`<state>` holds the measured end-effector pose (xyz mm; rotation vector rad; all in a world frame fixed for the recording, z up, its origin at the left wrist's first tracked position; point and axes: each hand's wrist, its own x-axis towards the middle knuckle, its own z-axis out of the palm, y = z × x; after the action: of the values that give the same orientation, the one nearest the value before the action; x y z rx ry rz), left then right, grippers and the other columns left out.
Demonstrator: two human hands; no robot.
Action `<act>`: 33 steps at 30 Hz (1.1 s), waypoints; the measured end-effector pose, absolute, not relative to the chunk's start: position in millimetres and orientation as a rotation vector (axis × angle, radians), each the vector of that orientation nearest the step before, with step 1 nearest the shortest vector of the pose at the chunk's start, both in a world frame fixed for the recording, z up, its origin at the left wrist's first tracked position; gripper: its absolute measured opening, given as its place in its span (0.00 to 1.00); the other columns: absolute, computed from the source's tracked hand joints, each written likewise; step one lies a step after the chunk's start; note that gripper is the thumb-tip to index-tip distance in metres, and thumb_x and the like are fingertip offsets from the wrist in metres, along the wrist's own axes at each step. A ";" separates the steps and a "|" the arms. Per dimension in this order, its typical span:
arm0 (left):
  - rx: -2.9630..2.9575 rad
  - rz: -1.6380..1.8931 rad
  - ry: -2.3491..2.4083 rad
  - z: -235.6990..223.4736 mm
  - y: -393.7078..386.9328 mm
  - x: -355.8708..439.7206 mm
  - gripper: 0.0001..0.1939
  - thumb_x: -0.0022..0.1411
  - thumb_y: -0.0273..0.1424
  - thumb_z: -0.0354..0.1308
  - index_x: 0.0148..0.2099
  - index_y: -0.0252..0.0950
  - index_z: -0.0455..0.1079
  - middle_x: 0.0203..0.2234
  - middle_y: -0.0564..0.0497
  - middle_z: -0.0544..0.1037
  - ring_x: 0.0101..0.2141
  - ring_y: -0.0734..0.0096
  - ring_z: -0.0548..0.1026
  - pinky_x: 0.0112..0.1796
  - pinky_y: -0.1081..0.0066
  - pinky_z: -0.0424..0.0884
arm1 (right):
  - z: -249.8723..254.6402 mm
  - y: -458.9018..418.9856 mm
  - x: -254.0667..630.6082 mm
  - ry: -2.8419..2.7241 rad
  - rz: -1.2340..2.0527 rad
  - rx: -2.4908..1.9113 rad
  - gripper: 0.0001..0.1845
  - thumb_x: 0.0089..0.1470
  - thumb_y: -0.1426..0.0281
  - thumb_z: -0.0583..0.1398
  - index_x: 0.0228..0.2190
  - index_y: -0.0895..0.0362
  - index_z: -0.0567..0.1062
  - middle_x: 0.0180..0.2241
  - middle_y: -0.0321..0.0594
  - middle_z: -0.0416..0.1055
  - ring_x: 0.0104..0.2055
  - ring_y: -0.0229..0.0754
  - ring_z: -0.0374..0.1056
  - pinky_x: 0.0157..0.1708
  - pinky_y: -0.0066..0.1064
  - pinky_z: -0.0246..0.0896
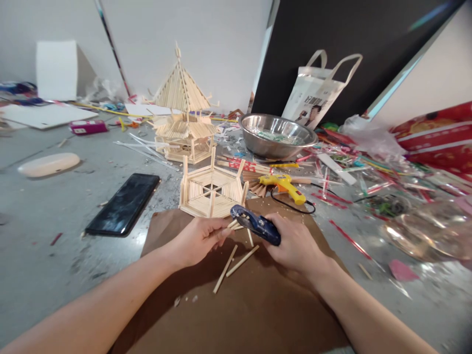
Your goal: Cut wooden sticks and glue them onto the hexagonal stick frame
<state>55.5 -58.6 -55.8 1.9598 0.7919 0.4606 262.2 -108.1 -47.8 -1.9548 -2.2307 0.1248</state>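
Note:
Just behind the middle of a brown board (pixel 258 314), my left hand (pixel 201 241) pinches short wooden sticks (pixel 233 224) that point to the right. My right hand (pixel 293 241) is wrapped round a dark blue hand tool (pixel 258 226) with a stapler-like shape. The tool's head is at the ends of the held sticks; whether it bites on them cannot be made out. Two loose sticks (pixel 242 261) lie on the board below my hands. Directly behind is a hexagonal stick frame (pixel 199 194) with upright posts. A tiered stick pagoda (pixel 182 93) stands farther back.
A black phone (pixel 123 204) and a white oval case (pixel 49 164) lie left. To the right are a yellow glue gun (pixel 283 186) with its cord, a steel bowl (pixel 276 137), a white bag (pixel 313 93), a clear plastic container (pixel 424 231) and scattered scraps.

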 end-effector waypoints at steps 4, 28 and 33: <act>1.954 0.466 0.793 -56.5 -58.1 54.8 0.15 0.58 0.35 0.40 0.24 0.33 0.59 0.16 0.57 0.61 0.19 0.81 0.60 0.22 0.79 0.57 | -46.0 -108.9 261.1 -2.219 0.122 -1.983 0.14 0.40 0.69 0.53 0.34 0.56 0.65 0.26 0.36 0.70 0.28 0.40 0.65 0.26 0.27 0.49; 1.958 0.775 0.937 -69.3 -59.4 57.3 0.10 0.56 0.33 0.45 0.32 0.33 0.63 0.20 0.54 0.67 0.21 0.80 0.64 0.24 0.78 0.62 | -50.6 -104.0 257.5 -2.176 0.024 -1.915 0.20 0.39 0.69 0.54 0.39 0.57 0.61 0.32 0.40 0.69 0.33 0.44 0.64 0.29 0.29 0.51; 2.101 0.888 1.004 -71.3 -62.4 55.9 0.07 0.55 0.31 0.46 0.33 0.33 0.63 0.21 0.53 0.69 0.22 0.79 0.65 0.26 0.78 0.62 | -51.9 -104.3 256.8 -2.181 0.026 -1.854 0.22 0.39 0.72 0.53 0.41 0.56 0.60 0.34 0.41 0.67 0.35 0.44 0.64 0.31 0.30 0.52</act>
<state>55.9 -62.4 -71.3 2.1011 1.0036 0.8879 256.8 -104.3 -51.9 -1.8538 -2.1808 0.0262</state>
